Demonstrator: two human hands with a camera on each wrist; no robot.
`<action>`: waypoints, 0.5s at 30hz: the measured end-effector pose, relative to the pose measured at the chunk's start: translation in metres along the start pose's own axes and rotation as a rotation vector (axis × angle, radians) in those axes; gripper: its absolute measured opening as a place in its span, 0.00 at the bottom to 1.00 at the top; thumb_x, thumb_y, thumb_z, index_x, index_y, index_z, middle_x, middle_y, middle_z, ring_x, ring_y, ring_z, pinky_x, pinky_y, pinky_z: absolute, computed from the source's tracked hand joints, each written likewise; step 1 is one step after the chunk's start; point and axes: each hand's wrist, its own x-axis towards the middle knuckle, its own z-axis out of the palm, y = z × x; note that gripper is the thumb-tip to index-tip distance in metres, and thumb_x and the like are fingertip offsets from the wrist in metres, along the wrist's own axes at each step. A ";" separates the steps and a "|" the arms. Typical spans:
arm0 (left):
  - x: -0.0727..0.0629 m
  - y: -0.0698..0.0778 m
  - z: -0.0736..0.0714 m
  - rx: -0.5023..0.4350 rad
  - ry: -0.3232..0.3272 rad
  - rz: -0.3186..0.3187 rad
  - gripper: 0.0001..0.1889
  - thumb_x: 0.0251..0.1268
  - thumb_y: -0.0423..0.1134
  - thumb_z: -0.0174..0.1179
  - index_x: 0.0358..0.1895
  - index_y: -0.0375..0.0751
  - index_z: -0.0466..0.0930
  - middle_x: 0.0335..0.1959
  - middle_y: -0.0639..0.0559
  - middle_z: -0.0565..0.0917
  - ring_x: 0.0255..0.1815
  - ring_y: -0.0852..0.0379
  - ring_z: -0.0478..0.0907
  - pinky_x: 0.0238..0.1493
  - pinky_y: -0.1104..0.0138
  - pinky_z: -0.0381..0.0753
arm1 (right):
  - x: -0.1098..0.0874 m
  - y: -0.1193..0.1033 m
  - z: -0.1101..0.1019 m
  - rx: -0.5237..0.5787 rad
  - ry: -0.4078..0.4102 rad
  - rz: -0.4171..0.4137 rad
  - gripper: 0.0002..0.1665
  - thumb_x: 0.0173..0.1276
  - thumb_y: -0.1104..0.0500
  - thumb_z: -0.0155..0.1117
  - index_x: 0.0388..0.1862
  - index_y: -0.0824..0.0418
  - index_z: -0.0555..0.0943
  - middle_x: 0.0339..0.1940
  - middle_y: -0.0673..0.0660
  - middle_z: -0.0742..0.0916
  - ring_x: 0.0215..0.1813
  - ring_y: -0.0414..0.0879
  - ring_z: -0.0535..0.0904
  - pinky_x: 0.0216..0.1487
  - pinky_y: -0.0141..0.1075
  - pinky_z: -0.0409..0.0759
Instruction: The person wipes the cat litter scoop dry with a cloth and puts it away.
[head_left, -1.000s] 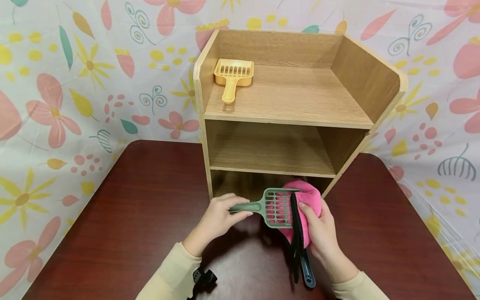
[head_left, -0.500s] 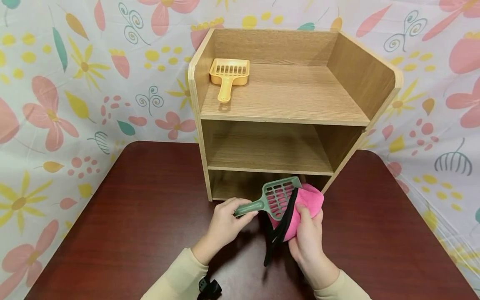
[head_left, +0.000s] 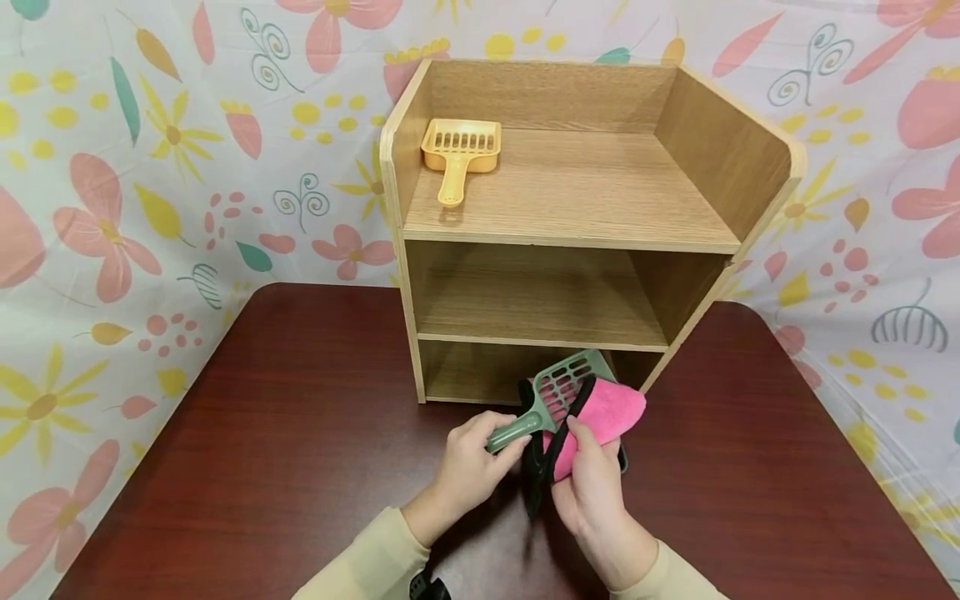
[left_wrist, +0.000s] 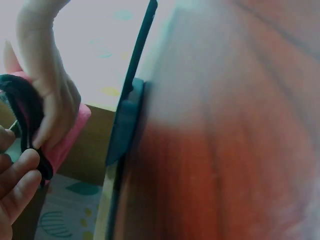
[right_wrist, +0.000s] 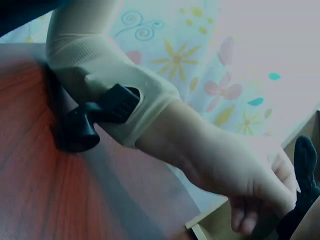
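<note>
My left hand [head_left: 476, 458] pinches the handle of a green slotted litter scoop [head_left: 517, 430] in front of the shelf. My right hand [head_left: 596, 496] holds a pink cloth [head_left: 613, 408] with black edging against the scoop's head. Cloth lies behind the slots and over part of the front, hiding some of the head. Left wrist view: the left fingertips [left_wrist: 22, 172] are at the cloth's black edging, close to the right hand [left_wrist: 57, 107]. A dark blue scoop [left_wrist: 126, 120] lies on the table, mostly hidden beneath the cloth in the head view.
A wooden shelf unit [head_left: 570, 187] with several levels stands at the back of the reddish-brown table [head_left: 300, 433]. On its top level, at the left, sits a yellow litter scoop [head_left: 459, 157]. Behind hangs a flowered curtain [head_left: 247, 200]. A black wrist mount [right_wrist: 100, 117] is on the left sleeve.
The green scoop has turned from level to slanting up rightward. Both hands have come closer together and nearer the person, and the cloth has folded further around the scoop's head.
</note>
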 end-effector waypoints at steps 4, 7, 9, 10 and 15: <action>0.002 -0.001 -0.001 0.009 0.009 0.045 0.12 0.46 0.32 0.71 0.34 0.35 0.80 0.30 0.45 0.86 0.30 0.56 0.84 0.32 0.75 0.81 | 0.005 -0.003 -0.002 0.005 0.026 -0.020 0.27 0.76 0.60 0.40 0.67 0.45 0.45 0.66 0.49 0.66 0.69 0.41 0.63 0.56 0.31 0.76; 0.003 -0.002 -0.003 0.019 0.007 0.066 0.12 0.46 0.32 0.71 0.34 0.35 0.80 0.30 0.45 0.86 0.30 0.56 0.84 0.32 0.75 0.81 | 0.008 -0.007 -0.004 0.009 0.049 -0.034 0.26 0.76 0.59 0.41 0.66 0.44 0.47 0.62 0.48 0.68 0.65 0.39 0.67 0.54 0.31 0.78; 0.004 -0.003 -0.003 0.025 0.003 0.074 0.12 0.45 0.33 0.71 0.34 0.35 0.80 0.30 0.45 0.86 0.29 0.57 0.84 0.32 0.76 0.81 | 0.010 -0.009 -0.005 0.009 0.059 -0.042 0.24 0.76 0.59 0.41 0.64 0.43 0.48 0.61 0.48 0.69 0.63 0.39 0.70 0.53 0.31 0.78; 0.004 -0.003 -0.004 0.027 0.002 0.076 0.12 0.45 0.33 0.71 0.34 0.35 0.80 0.29 0.45 0.86 0.29 0.57 0.84 0.32 0.76 0.81 | 0.011 -0.010 -0.006 0.009 0.063 -0.050 0.23 0.76 0.59 0.41 0.63 0.43 0.49 0.61 0.49 0.69 0.62 0.39 0.71 0.53 0.31 0.78; 0.006 -0.002 -0.007 0.015 -0.018 0.045 0.11 0.45 0.34 0.72 0.32 0.36 0.81 0.27 0.47 0.86 0.27 0.59 0.83 0.30 0.77 0.80 | 0.016 -0.018 -0.012 0.020 0.092 -0.110 0.22 0.74 0.60 0.46 0.60 0.44 0.53 0.56 0.49 0.73 0.57 0.37 0.76 0.53 0.29 0.78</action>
